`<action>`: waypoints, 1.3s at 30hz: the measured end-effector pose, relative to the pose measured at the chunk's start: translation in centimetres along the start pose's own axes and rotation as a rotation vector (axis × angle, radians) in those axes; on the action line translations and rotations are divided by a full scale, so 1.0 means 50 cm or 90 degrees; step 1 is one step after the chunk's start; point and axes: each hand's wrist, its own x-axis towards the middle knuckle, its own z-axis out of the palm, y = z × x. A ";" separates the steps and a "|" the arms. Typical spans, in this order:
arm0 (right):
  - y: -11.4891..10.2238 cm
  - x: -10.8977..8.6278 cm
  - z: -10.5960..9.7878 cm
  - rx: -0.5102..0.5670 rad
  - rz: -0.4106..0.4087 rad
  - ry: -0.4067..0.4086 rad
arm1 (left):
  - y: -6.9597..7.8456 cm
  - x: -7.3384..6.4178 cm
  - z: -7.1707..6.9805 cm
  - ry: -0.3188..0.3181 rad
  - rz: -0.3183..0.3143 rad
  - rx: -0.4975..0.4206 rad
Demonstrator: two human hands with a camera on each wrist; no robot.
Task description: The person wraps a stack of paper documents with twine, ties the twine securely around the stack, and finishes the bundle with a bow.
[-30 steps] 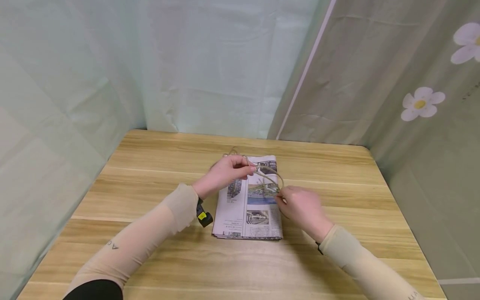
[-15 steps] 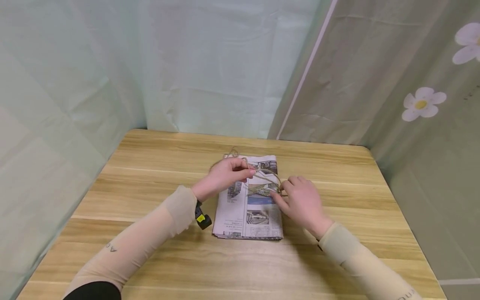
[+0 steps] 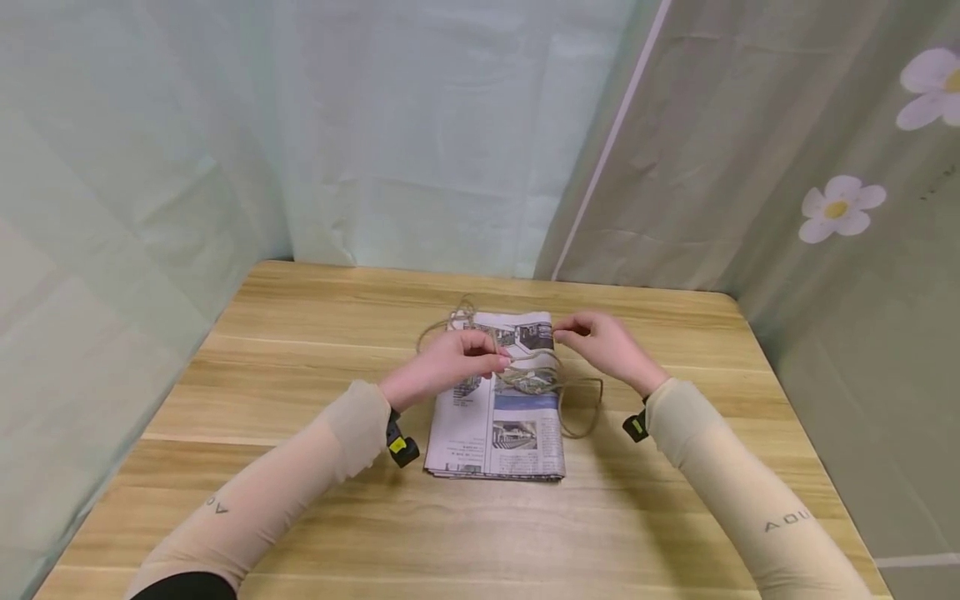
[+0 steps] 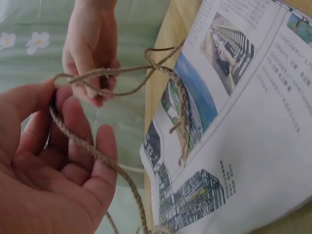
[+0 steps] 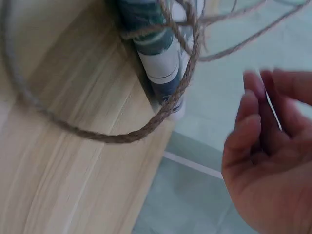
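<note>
A folded newspaper lies on the table, with brown twine running across its top. Between thumb and index finger, my left hand pinches the twine above the paper; the strand trails down over its palm in the left wrist view. My right hand hovers beside the paper's upper right edge, fingers loosely bent. Nothing shows between those fingers in the right wrist view. A twine loop hangs out past the paper's right side. Twisted strands lie over the printed blue picture.
The wood-grain table carries the newspaper near its middle. More twine curls at the paper's far left corner. Pale curtains stand behind the table, and a flowered curtain borders the right side.
My right hand has let go of the twine and moved up and away, leaving a loop sticking out to the right. The left hand keeps its pinch, slightly lower.
</note>
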 end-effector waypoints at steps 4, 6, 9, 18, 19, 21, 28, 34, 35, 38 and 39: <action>0.007 0.045 0.013 0.019 0.020 -0.123 | -0.006 -0.004 -0.003 -0.036 -0.008 0.015; 0.003 0.062 0.026 -0.001 0.015 -0.186 | -0.008 -0.006 -0.004 -0.051 -0.013 0.019; -0.010 0.081 0.048 -0.056 -0.007 -0.266 | -0.012 -0.009 -0.003 -0.067 -0.021 0.029; -0.037 0.092 0.105 -0.307 -0.029 -0.336 | -0.021 -0.012 0.003 -0.094 -0.023 0.052; -0.035 0.092 0.108 -0.309 -0.028 -0.330 | -0.020 -0.012 0.003 -0.094 -0.024 0.055; -0.032 0.091 0.107 -0.281 -0.027 -0.305 | -0.019 -0.011 0.003 -0.091 -0.026 0.051; -0.005 0.088 0.050 0.017 0.003 -0.120 | -0.022 -0.011 0.002 -0.066 -0.028 0.019; 0.027 0.059 -0.046 0.263 0.073 0.043 | -0.023 -0.008 0.000 -0.007 -0.011 -0.029; 0.035 0.050 -0.061 0.291 0.080 0.064 | -0.022 -0.008 0.000 0.004 -0.008 -0.034; 0.062 0.021 -0.104 0.368 0.104 0.124 | -0.018 -0.007 -0.003 0.031 -0.003 -0.034; 0.072 0.010 -0.116 0.393 0.113 0.144 | -0.017 -0.007 -0.004 0.036 -0.001 -0.032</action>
